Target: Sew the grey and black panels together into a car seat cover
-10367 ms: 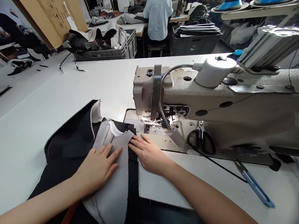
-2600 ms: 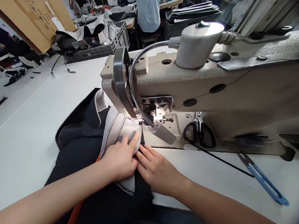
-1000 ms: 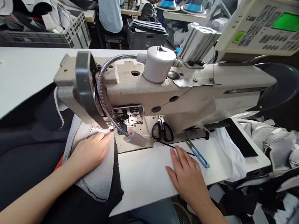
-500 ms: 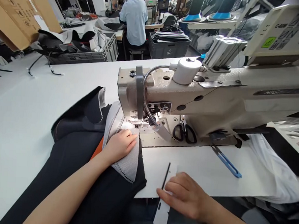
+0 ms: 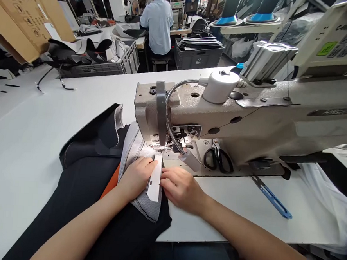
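Note:
A white strip with a black edge (image 5: 155,184) lies on light grey mesh fabric (image 5: 145,204), just in front of the sewing machine's needle area (image 5: 162,147). My left hand (image 5: 136,178) presses on the fabric, its fingers closed, the thumb side over the strip's upper left edge. From the other side my right hand (image 5: 183,189) pinches at the strip's right edge with bent fingers. Black fabric (image 5: 84,187) spreads beneath and to the left, and an orange piece (image 5: 110,184) shows beside my left wrist. The strip's underside is hidden.
Black-handled scissors (image 5: 218,158) lie by the machine arm (image 5: 250,127). A blue-handled tool (image 5: 275,201) rests on the white table (image 5: 229,223), near white cloth (image 5: 328,202). Behind are a grey crate (image 5: 127,60), a cardboard box (image 5: 30,15) and a seated person (image 5: 159,25).
My right hand has moved up and left from the table's front edge, bringing the white strip onto the mesh fabric. My left hand stays on the fabric and now touches the strip.

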{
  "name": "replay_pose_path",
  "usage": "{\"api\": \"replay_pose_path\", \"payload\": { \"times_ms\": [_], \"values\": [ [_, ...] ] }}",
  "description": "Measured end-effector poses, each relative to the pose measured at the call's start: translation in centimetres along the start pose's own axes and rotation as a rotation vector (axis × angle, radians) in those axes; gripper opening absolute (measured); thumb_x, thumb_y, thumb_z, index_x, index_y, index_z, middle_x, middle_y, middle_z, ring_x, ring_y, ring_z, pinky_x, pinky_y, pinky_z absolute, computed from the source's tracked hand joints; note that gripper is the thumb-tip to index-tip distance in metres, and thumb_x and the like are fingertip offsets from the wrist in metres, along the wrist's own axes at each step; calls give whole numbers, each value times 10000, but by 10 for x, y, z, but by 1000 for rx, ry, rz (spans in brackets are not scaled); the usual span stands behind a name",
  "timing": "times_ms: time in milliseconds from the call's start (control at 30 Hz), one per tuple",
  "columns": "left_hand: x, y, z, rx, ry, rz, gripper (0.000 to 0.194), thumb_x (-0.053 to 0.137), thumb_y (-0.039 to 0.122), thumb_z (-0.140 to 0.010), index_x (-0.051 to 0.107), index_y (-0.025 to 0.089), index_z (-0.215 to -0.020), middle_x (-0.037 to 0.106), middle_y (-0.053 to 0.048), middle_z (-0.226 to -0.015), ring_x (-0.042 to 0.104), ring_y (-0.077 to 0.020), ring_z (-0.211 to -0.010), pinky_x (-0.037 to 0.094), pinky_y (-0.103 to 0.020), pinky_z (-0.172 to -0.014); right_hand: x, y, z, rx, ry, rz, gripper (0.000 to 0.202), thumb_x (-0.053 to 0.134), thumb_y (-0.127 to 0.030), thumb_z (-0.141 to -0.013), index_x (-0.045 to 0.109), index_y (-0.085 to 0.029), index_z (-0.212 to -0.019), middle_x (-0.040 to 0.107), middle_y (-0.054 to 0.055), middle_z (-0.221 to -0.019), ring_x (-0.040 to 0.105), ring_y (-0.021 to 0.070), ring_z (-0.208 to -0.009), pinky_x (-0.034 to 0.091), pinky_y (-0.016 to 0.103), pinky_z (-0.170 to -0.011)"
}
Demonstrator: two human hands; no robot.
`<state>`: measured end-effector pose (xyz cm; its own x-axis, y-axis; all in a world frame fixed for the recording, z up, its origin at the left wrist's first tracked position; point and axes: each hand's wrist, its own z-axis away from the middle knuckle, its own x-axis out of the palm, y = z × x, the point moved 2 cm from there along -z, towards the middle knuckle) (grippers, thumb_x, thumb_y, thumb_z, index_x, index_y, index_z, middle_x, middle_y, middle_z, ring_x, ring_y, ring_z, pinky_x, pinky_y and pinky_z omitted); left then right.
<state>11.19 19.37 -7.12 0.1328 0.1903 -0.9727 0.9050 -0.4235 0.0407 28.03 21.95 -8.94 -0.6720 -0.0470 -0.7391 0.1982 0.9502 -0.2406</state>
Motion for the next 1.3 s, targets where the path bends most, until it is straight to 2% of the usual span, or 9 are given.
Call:
{"api": "replay_pose_path", "payload": {
  "times_ms": [100, 200, 267, 467, 733, 967, 1167, 1233, 1300],
  "values": [
    [-1, 3, -3, -73, -108, -54, 144, 480, 128, -888, 600, 128, -969, 591, -90, -920, 531, -213, -838, 491, -339, -754, 4, -8, 3, -68, 0, -25, 170, 470, -120, -866, 598, -129, -978, 650, 100, -994, 579, 224, -1025, 490, 353, -854],
    [2, 6, -6, -110, -169, -130, 249, 486, 123, -881, 565, 117, -1117, 579, -124, -1081, 523, -243, -946, 489, -361, -788, 12, -14, 6, -104, -48, 45, 140, 477, -78, -852, 607, -127, -857, 641, 89, -881, 602, 209, -896, 509, 330, -789],
    [3, 7, -8, -131, -184, -178, 311, 486, 123, -881, 537, 119, -1187, 563, -129, -1156, 520, -252, -990, 489, -364, -793, 17, -16, 7, -116, -63, 78, 188, 441, -33, -840, 596, -125, -785, 629, 88, -831, 605, 201, -850, 512, 318, -762],
    [0, 11, -10, -118, -284, -217, 351, 410, 136, -902, 520, 108, -1234, 566, -134, -1210, 521, -263, -1027, 487, -386, -784, 16, -17, 12, -127, -46, 79, 271, 346, -24, -851, 591, -129, -804, 631, 98, -823, 611, 217, -943, 520, 313, -735],
    [-4, 8, -11, -128, -317, -190, 391, 433, 170, -889, 489, 122, -1273, 584, -124, -1184, 521, -261, -1022, 459, -375, -817, 11, -17, 9, -139, -5, 76, 267, 358, -19, -852, 616, -86, -845, 657, 115, -866, 632, 235, -956, 526, 287, -653],
    [-1, 8, -12, -139, -321, -177, 396, 471, 180, -865, 500, 121, -1255, 590, -126, -1164, 517, -272, -1013, 459, -381, -794, 13, -17, 12, -131, -22, 59, 276, 372, 0, -837, 631, -62, -907, 664, 133, -910, 613, 250, -1022, 532, 311, -750],
    [2, 4, -20, -131, -306, -182, 313, 479, 174, -859, 559, 142, -1160, 612, -111, -1087, 530, -267, -953, 462, -375, -769, 12, -16, 12, -82, -63, 111, 267, 408, -17, -866, 624, -47, -1021, 629, 170, -1121, 536, 278, -1146, 494, 351, -837],
    [3, 1, -23, -110, -317, -182, 270, 459, 162, -867, 591, 143, -1101, 618, -114, -1083, 537, -268, -956, 465, -382, -792, 12, -15, 10, -70, -67, 140, 256, 413, -13, -859, 625, -56, -995, 631, 164, -1088, 545, 272, -1105, 479, 355, -807],
    [3, -3, -25, -72, -327, -171, 280, 447, 163, -870, 599, 125, -1102, 610, -134, -1135, 539, -278, -1010, 462, -397, -844, 13, -14, 8, -58, -59, 173, 221, 422, -13, -839, 625, -99, -857, 640, 121, -905, 584, 236, -915, 444, 331, -668]
  ]
}}
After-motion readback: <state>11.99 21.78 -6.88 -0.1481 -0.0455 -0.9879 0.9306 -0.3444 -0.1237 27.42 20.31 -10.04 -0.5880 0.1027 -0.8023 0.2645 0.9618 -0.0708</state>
